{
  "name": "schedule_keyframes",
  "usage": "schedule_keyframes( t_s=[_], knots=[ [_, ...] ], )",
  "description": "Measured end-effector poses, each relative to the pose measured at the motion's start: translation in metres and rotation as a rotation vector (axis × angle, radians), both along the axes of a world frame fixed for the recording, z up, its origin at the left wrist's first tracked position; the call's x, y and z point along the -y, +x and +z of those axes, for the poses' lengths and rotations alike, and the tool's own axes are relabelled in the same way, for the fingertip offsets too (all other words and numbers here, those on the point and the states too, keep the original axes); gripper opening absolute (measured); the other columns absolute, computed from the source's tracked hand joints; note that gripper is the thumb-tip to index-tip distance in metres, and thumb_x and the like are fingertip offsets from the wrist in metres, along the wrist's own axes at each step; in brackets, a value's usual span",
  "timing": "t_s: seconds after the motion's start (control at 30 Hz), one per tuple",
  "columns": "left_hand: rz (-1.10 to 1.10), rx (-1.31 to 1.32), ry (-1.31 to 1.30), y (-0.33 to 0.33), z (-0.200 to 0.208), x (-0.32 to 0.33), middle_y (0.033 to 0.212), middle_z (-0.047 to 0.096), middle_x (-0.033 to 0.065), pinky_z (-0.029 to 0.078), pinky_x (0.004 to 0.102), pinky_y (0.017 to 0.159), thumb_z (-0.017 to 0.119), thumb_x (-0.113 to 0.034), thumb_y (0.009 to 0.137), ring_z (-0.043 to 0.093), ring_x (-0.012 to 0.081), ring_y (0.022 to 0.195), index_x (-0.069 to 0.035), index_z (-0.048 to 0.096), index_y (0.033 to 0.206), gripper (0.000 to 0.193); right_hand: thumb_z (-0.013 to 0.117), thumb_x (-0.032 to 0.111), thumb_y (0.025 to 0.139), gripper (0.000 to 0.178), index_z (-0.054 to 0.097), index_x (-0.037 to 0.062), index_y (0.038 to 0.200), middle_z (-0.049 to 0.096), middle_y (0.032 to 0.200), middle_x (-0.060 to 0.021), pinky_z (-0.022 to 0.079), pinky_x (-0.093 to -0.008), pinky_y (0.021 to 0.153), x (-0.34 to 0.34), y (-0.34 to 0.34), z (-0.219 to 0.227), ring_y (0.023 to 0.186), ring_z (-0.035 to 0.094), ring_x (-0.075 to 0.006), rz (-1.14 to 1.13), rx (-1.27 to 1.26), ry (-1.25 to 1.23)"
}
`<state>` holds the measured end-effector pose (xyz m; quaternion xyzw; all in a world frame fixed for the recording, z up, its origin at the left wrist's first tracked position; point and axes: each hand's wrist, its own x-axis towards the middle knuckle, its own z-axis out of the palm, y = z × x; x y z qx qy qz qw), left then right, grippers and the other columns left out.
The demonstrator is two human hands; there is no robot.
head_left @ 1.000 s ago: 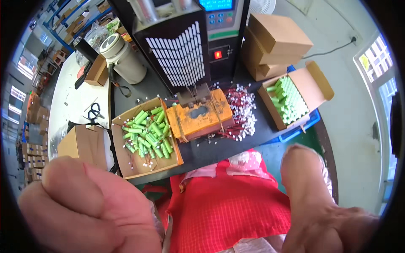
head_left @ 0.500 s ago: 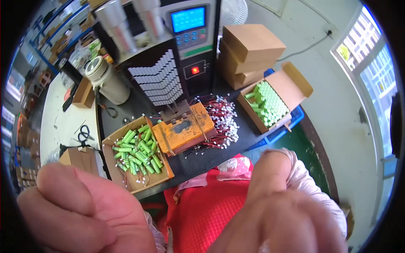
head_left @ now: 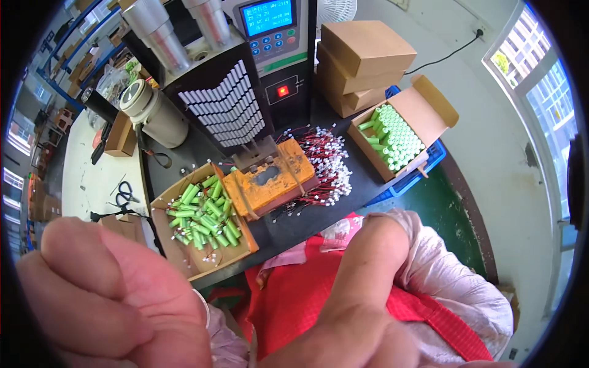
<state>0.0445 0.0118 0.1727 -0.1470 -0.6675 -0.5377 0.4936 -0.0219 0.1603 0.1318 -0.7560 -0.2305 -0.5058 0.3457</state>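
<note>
Close up at the lower left, my left hand [head_left: 116, 294] is closed, its fingers curled and the thumb pressed against them; anything inside is hidden. My right hand [head_left: 362, 337] reaches across to the bottom edge, where its fingers are cut off and smeared. Beyond the hands, a shallow carton [head_left: 248, 242] holds a heap of green cylindrical cells [head_left: 205, 211] with leads. To its right, an orange, worn block [head_left: 270, 178] sits beneath the black machine's [head_left: 184, 83] metal tip. Red and black wires with white connectors [head_left: 328, 165] are piled beside the block.
An open carton [head_left: 435, 107] of upright green cells [head_left: 399, 144] stands on the right, over a blue crate [head_left: 438, 159]. Closed boxes [head_left: 368, 49] are stacked behind it. At left are a steel flask [head_left: 165, 126] and black-handled scissors [head_left: 124, 195]. The machine's screen [head_left: 268, 17] is lit.
My right hand has moved down and left, so more of it is past the bottom edge and more forearm shows. My left hand stays closed, slightly farther left. The view has shifted slightly.
</note>
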Motion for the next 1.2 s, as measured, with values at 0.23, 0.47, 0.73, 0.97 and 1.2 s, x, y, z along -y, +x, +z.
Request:
schedule_keyframes(
  t_s=[0.23, 0.47, 0.73, 0.97, 1.2],
  knots=[
    [0.011, 0.096, 0.117, -0.002, -0.008, -0.028, 0.069, 0.038, -0.0023, 0.030, 0.0245, 0.060, 0.050, -0.005, 0.073, 0.036, 0.0081, 0.063, -0.011, 0.043, 0.075, 0.009, 0.043, 0.014, 0.091, 0.031, 0.047, 0.0029, 0.120, 0.053, 0.113, -0.0175, 0.039, -0.0334, 0.094, 0.023, 0.030, -0.016, 0.103, 0.051, -0.0256, 0.375, -0.409, 0.434],
    [0.122, 0.167, 0.154, 0.002, -0.025, -0.026, 0.073, 0.041, -0.0013, 0.032, 0.0239, 0.062, 0.049, -0.004, 0.075, 0.038, 0.0083, 0.066, -0.010, 0.045, 0.081, 0.009, 0.057, 0.011, 0.082, 0.014, 0.062, 0.0023, 0.091, 0.062, 0.085, -0.0112, 0.048, -0.0327, 0.070, 0.021, -0.126, -0.083, 0.076, 0.059, -0.0224, -1.115, -0.538, 0.722],
    [0.224, 0.203, 0.221, 0.021, -0.035, -0.031, 0.079, 0.044, -0.0003, 0.035, 0.0232, 0.063, 0.049, -0.003, 0.078, 0.042, 0.0086, 0.070, -0.008, 0.047, 0.088, 0.011, 0.052, 0.004, 0.071, 0.022, 0.061, 0.0044, 0.091, 0.059, 0.097, -0.0110, 0.041, -0.0362, 0.086, 0.050, -0.258, -0.157, 0.095, 0.053, -0.0273, -1.912, -1.248, 0.236],
    [0.307, 0.291, 0.287, 0.019, -0.043, -0.009, 0.083, 0.047, 0.0006, 0.037, 0.0227, 0.065, 0.048, -0.002, 0.080, 0.045, 0.0089, 0.074, -0.007, 0.049, 0.093, 0.014, 0.054, 0.016, 0.072, 0.009, 0.060, 0.0121, 0.066, 0.057, 0.071, -0.0062, 0.044, -0.0361, 0.064, 0.050, -0.271, -0.161, 0.074, 0.057, -0.0230, -2.002, -1.815, -0.260],
    [-0.055, 0.729, 0.619, -0.005, -0.118, -0.034, 0.087, 0.044, 0.0017, 0.040, 0.0235, 0.070, 0.043, -0.008, 0.090, 0.046, 0.0092, 0.079, -0.006, 0.043, 0.111, 0.021, 0.062, 0.016, 0.073, 0.018, 0.064, 0.0013, 0.083, 0.062, 0.077, -0.0130, 0.046, -0.0306, 0.064, -0.008, -0.226, -0.090, 0.071, 0.060, -0.0238, -2.112, -0.693, 0.899]
  ],
)
